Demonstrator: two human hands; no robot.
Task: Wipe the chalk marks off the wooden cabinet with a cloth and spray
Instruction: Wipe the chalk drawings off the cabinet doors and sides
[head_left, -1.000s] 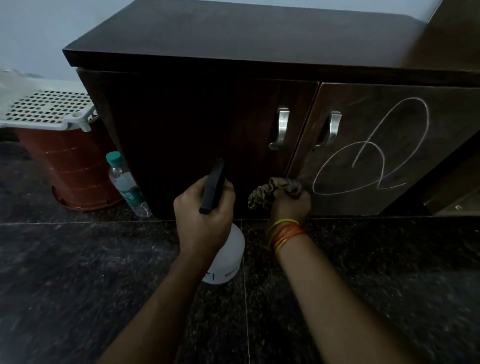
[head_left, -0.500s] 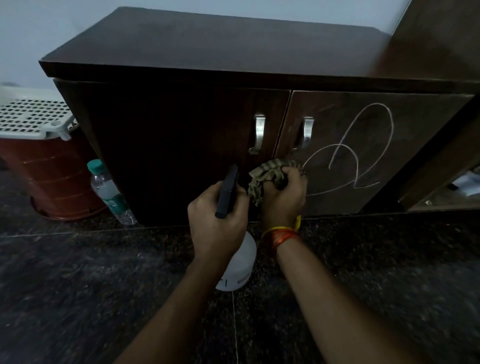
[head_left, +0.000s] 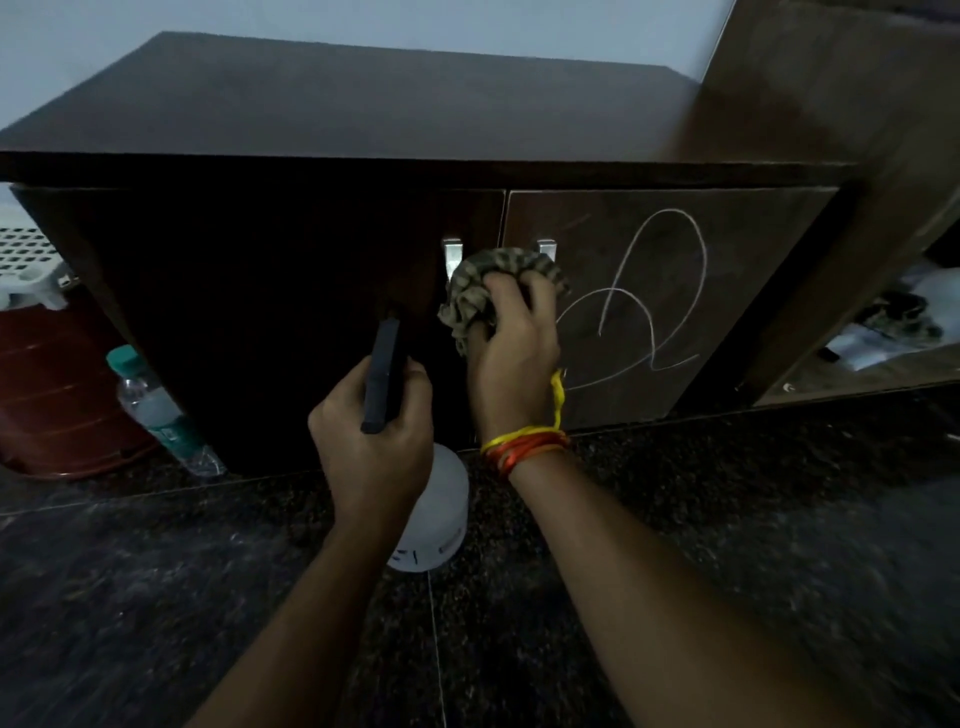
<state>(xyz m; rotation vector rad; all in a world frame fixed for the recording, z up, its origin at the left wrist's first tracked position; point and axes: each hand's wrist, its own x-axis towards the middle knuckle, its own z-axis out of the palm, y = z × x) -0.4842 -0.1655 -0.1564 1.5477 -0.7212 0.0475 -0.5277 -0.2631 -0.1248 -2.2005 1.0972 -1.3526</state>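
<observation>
A dark wooden cabinet (head_left: 332, 114) with two doors fills the upper half of the view. White looping chalk marks (head_left: 670, 291) cover its right door. My right hand (head_left: 511, 353) grips a crumpled olive patterned cloth (head_left: 478, 291), held against the doors by the two metal handles, just left of the chalk. My left hand (head_left: 371, 441) holds a white spray bottle (head_left: 434, 519) by its black trigger head, low in front of the left door, nozzle toward the cabinet.
A clear water bottle (head_left: 150, 405) with a green cap leans at the cabinet's left corner, beside a red basket (head_left: 47, 389) with a white perforated lid. A tall wooden panel (head_left: 841, 130) stands at the right. The floor (head_left: 727, 519) is dark speckled stone.
My right hand has lifted the cloth from below the handles up to them, nearer the chalk. The view has moved closer and shifted right. My left hand keeps holding the spray bottle.
</observation>
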